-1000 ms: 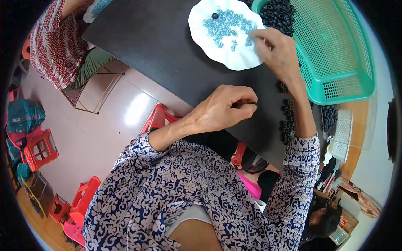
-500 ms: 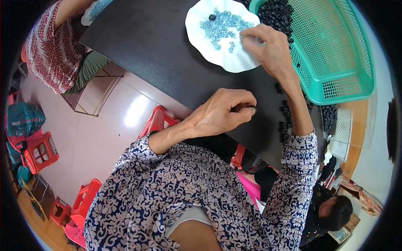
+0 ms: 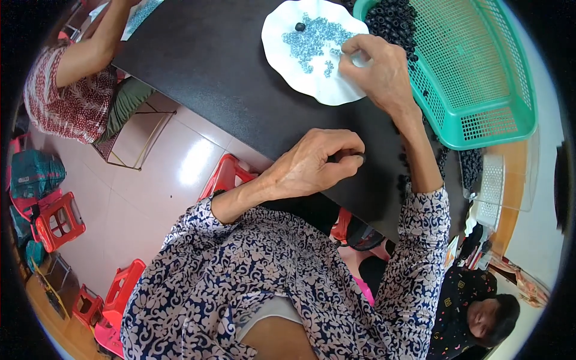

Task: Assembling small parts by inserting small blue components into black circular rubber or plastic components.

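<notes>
A white plate (image 3: 312, 90) with a wavy rim lies on the dark table, holding many small clear bluish pieces (image 3: 318, 42) and a single black piece (image 3: 300, 27). My right hand (image 3: 381, 72) is over the plate's right side, thumb and forefinger pinched near the clear pieces; whatever is between the fingertips is too small to make out. Nearer to me, above the table's front part, my left hand (image 3: 318, 162) is closed with its thumb and forefinger around a small black piece (image 3: 362, 158), of which only a bit shows.
A green mesh basket (image 3: 480, 129) stands on the right, with a heap of black pieces (image 3: 393, 24) at its left end. More black pieces (image 3: 472, 168) lie beside it. At the table's left sits another person (image 3: 72, 102); a further person (image 3: 474, 312) is at lower right. Red stools (image 3: 60, 222) stand on the floor.
My right hand has shifted slightly left over the plate, still pinched. The left hand has hardly moved. The person at left has moved an arm, and the one at lower right has moved lower.
</notes>
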`<state>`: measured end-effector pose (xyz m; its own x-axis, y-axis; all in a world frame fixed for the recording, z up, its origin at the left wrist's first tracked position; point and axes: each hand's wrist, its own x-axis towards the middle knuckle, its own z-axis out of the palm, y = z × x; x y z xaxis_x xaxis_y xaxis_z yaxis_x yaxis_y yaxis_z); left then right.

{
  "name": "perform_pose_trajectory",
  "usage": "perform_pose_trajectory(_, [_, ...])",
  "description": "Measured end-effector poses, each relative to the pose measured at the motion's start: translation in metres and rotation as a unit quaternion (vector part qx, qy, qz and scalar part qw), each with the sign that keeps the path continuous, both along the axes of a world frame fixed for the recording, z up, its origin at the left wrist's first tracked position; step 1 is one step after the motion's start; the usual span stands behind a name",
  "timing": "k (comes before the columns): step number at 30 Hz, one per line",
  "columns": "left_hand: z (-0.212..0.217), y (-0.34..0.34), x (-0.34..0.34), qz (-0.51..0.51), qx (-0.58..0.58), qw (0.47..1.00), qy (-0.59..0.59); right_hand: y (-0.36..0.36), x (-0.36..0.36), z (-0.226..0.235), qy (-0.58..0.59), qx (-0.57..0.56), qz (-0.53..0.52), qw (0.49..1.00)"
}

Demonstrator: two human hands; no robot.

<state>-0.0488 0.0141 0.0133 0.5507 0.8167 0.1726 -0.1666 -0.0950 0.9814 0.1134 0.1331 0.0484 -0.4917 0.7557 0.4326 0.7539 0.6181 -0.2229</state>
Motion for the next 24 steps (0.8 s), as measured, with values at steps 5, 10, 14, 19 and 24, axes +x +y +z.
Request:
perform_pose_trajectory(5, [0.004, 0.003, -0.001, -0.017, -0.011, 1.000, 0.021, 0.000, 0.004, 0.002, 0.002, -0.026, -0.033, 0.999])
perform_pose_trajectory(10, [0.000, 0.005, -0.002, -0.009, 0.002, 1.000, 0.002, -0.007, 0.004, 0.010, 0.091, -0.145, -0.034, 0.985])
perform_pose_trajectory(14, [0.001, 0.005, -0.002, -0.010, -0.014, 1.000, 0.000, -0.002, 0.006, 0.012, 0.077, -0.228, -0.083, 0.967])
perform_pose_trajectory(19, [0.000, 0.007, -0.002, -0.009, 0.003, 1.000, 0.014, 0.019, -0.001, -0.005, -0.013, -0.045, -0.020, 0.999])
perform_pose_trajectory(24, [-0.002, 0.008, -0.003, -0.003, 0.022, 1.000, 0.010, 0.028, -0.011, -0.011, -0.054, -0.023, -0.002, 0.998])
